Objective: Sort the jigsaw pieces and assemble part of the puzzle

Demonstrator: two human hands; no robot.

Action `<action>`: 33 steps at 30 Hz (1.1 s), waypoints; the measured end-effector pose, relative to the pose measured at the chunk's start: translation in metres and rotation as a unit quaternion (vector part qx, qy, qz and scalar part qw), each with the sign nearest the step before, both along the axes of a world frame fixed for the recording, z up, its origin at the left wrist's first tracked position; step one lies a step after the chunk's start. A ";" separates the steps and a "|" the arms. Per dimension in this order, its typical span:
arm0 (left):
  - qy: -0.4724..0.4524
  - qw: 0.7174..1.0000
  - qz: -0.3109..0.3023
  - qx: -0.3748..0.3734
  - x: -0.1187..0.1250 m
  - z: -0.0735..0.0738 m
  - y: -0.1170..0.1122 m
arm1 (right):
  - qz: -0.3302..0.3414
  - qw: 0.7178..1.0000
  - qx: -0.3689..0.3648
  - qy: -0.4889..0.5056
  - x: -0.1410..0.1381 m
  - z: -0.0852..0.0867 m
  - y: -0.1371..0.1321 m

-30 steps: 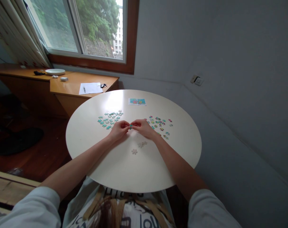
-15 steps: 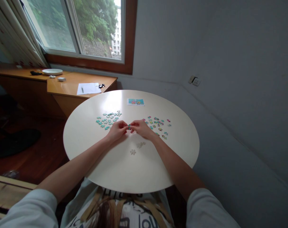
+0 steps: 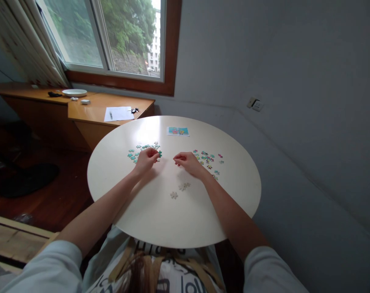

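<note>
Left fingers (image 3: 155,154), pinched puzzle piece (image 3: 160,154), upright lengthwise, jutting right

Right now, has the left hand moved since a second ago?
Yes: judged against the card, the left hand has moved left and slightly forward.

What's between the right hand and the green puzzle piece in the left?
Nothing visible: only bare white tabletop shows between the right hand and the green puzzle piece pinched in the left hand. The pale pieces lie off that line, closer to the person.
</note>
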State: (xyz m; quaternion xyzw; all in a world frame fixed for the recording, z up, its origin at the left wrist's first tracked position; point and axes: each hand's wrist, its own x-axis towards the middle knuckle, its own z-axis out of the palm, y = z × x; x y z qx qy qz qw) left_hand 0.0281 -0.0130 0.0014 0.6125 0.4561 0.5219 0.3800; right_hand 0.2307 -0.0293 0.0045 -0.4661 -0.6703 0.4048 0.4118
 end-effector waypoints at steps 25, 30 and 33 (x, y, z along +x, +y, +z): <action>0.366 0.925 0.061 0.084 -0.003 -0.008 0.072 | 0.216 0.906 -0.087 -0.353 0.027 0.037 -0.015; 0.394 0.913 0.059 0.088 0.004 -0.005 0.062 | 0.211 0.908 -0.087 -0.351 0.026 0.034 -0.014; 0.407 0.907 0.045 0.103 0.011 0.002 0.054 | 0.219 0.913 -0.072 -0.337 0.025 0.033 -0.014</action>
